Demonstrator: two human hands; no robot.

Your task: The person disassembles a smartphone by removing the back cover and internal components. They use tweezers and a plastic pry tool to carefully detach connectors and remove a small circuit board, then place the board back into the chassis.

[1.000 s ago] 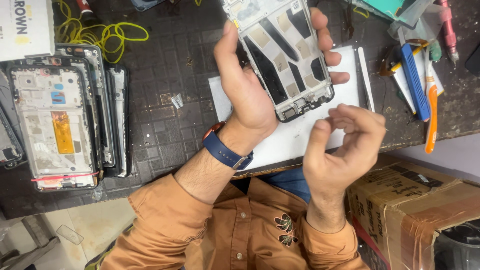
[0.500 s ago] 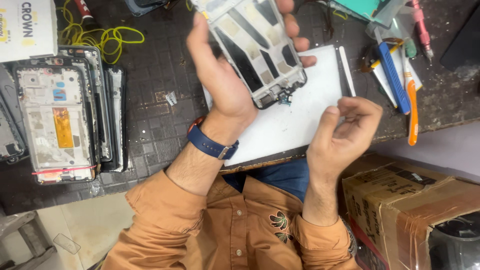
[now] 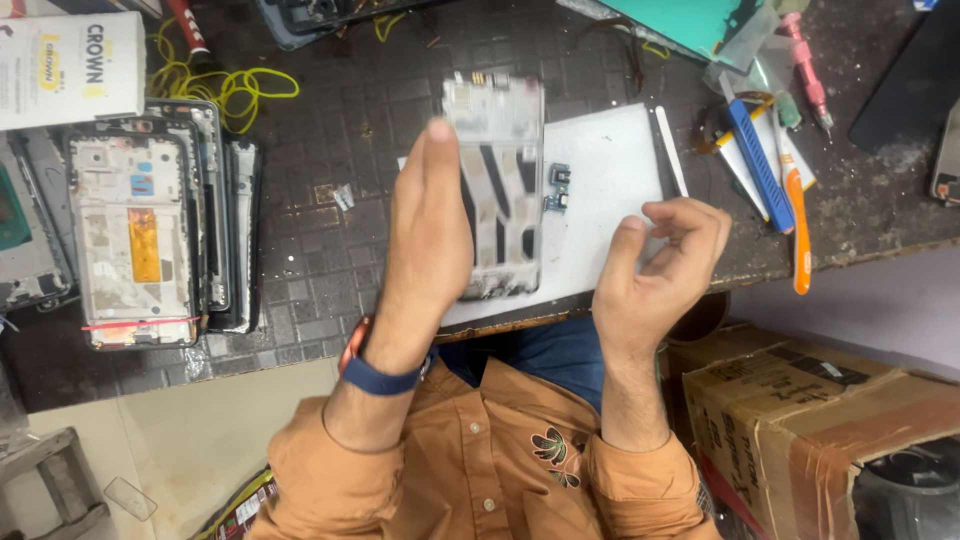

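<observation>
Phone frame (image 3: pixel 497 180) above white mat (image 3: pixel 600 200); stacked frames (image 3: pixel 140 240) left; tools (image 3: pixel 770 170) right.

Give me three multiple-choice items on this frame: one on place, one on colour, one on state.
1. Where does the stack of phone frames lie relative to the white sheet?
A. to its left in the picture
B. on top of it
C. inside the cardboard box

2. What colour is the coiled cable at the top left?
A. red
B. yellow
C. black

3. What is the state of the right hand?
A. flat on the bench
B. gripping the orange-handled tool
C. raised, fingers curled, holding nothing that shows

Answers:
1. A, the stack sits on the dark mat well left of the sheet.
2. B, the loops are bright yellow.
3. C, it is up with fingers curled, while the left hand holds the phone frame and the orange-handled tool lies untouched.
</observation>
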